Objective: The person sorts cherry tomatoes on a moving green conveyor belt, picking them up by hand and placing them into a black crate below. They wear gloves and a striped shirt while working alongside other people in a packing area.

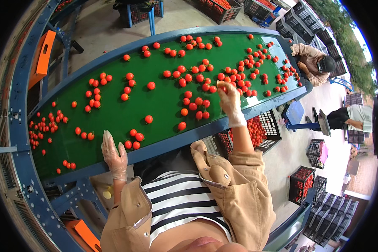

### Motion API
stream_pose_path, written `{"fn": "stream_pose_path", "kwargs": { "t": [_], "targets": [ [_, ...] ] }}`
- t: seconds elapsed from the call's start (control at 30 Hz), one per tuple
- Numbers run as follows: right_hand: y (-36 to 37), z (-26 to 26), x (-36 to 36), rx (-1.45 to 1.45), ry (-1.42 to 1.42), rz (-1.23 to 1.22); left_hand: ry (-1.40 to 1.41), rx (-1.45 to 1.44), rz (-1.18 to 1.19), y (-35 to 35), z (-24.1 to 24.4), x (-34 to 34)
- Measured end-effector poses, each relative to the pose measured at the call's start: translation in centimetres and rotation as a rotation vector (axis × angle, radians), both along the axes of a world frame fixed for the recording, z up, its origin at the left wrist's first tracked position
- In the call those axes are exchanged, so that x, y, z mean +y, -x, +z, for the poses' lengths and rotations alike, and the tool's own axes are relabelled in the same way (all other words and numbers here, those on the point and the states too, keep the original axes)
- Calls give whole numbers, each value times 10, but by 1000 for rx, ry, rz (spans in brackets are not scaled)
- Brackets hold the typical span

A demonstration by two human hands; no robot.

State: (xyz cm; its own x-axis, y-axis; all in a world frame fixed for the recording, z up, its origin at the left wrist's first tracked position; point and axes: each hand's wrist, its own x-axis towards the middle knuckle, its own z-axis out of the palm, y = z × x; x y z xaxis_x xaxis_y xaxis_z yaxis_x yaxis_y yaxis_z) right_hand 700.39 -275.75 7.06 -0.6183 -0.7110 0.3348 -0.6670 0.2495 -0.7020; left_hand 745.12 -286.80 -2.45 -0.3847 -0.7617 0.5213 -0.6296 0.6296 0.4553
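Observation:
A green conveyor belt [113, 126] lies before me with many red cherry tomatoes on it, spread singly and in clusters. My left hand [115, 157], in a clear plastic glove, rests over the belt's near edge with the thumb spread from the fingers. A group of tomatoes [133, 139] lies just right of it. My right hand [230, 102], gloved the same way, reaches over the belt with curled fingers. Its fingertips are at a dense tomato cluster [236, 77]; whether a tomato is between them is hidden.
A blue metal rail [182, 137] borders the belt's near side. Below it stands a black crate [272, 126] with tomatoes. A person [312, 64] sits at the belt's right end; another person [356, 118] stands farther right. Orange panels [43, 58] and a blue frame [11, 94] are at left.

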Motion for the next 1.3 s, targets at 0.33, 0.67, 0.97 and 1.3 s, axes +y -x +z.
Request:
{"fn": "stream_pose_path", "kwargs": {
  "t": [0.33, 0.67, 0.97, 1.3],
  "targets": [
    [-119, -12, 32, -1144, 257, 299, -211, 254, -175, 2, 20, 2],
    [-183, 8, -44, 244, 30, 330, -1772, 1216, -696, 42, 41, 18],
    [-136, -14, -31, 113, -70, 14, -1720, 1364, -570, 1, 31, 3],
    [6, -56, -5, 403, -254, -384, -1825, 1796, -495, -22, 40, -17]
  ]
}}
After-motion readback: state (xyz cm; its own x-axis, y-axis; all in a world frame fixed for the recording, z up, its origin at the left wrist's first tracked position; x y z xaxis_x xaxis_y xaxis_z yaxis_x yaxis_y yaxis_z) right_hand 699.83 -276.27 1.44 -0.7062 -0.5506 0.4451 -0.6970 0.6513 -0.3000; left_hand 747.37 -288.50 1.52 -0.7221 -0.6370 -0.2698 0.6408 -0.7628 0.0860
